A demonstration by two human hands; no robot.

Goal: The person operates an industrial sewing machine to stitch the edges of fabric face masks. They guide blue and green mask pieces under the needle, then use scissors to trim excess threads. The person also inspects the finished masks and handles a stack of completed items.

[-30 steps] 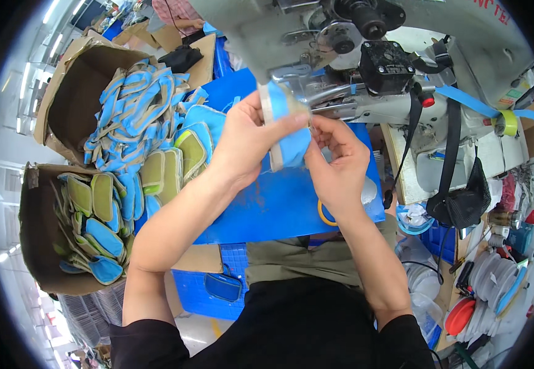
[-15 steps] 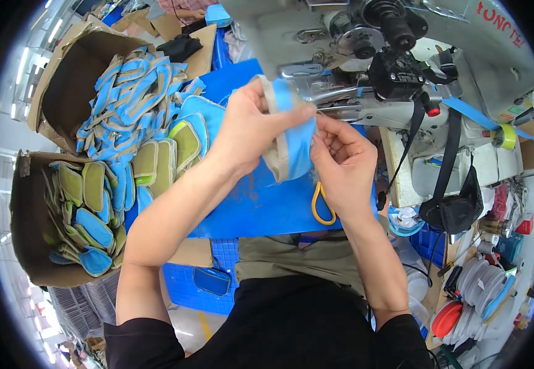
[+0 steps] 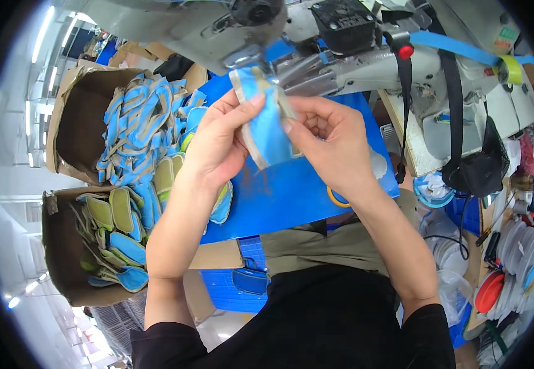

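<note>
Rn L hand (image 3: 217, 138) & R hand (image 3: 331, 140) are pinching the blue-and-beige fabric piece (image 3: 267, 130) nr the sewing machine (image 3: 381, 81). Best be keeping its beige edging (image 3: 252, 151) flat w/o tugging.

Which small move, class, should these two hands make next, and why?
Probably flatten the blue piece slightly: the left hand and right hand both hold it, it looks curved, and its upper end appears close to the sewing machine, though contact is unclear.
</note>
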